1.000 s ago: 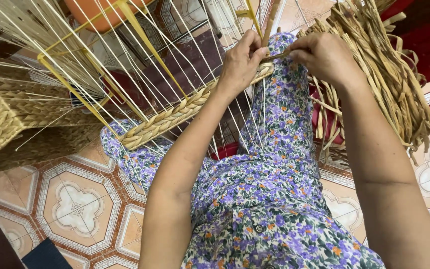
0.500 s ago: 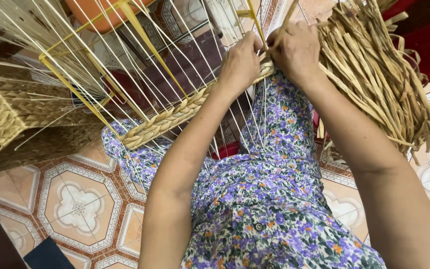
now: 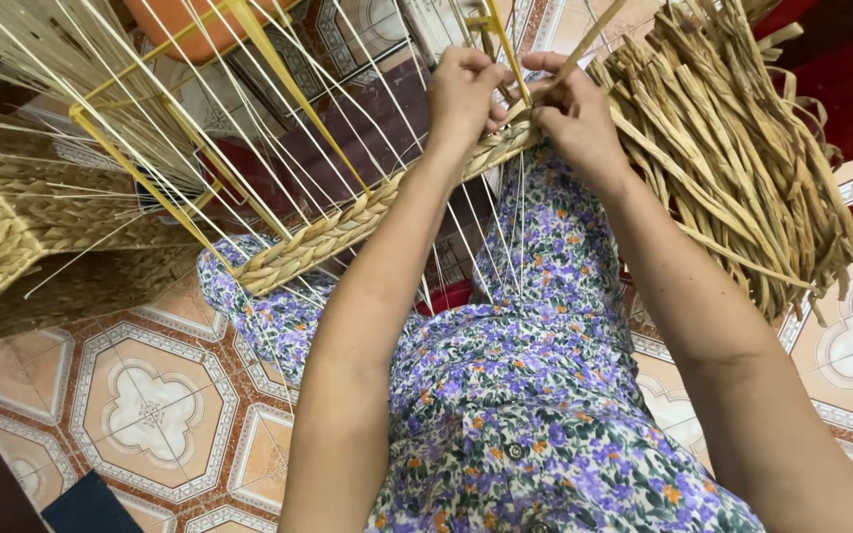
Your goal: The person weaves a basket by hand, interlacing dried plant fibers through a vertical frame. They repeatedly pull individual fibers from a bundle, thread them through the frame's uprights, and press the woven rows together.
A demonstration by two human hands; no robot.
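Woven braid (image 3: 348, 225) runs from our left knee up to the far centre, strung across thin pale spokes (image 3: 249, 128) on a yellow wire frame (image 3: 150, 148). Our left hand (image 3: 461, 94) pinches the braid's far end with curled fingers. Our right hand (image 3: 575, 114), touching the left, grips a flat straw strand (image 3: 594, 30). A bundle of dried straw (image 3: 742, 168) hangs at right; a finished woven basket (image 3: 12, 227) sits at left.
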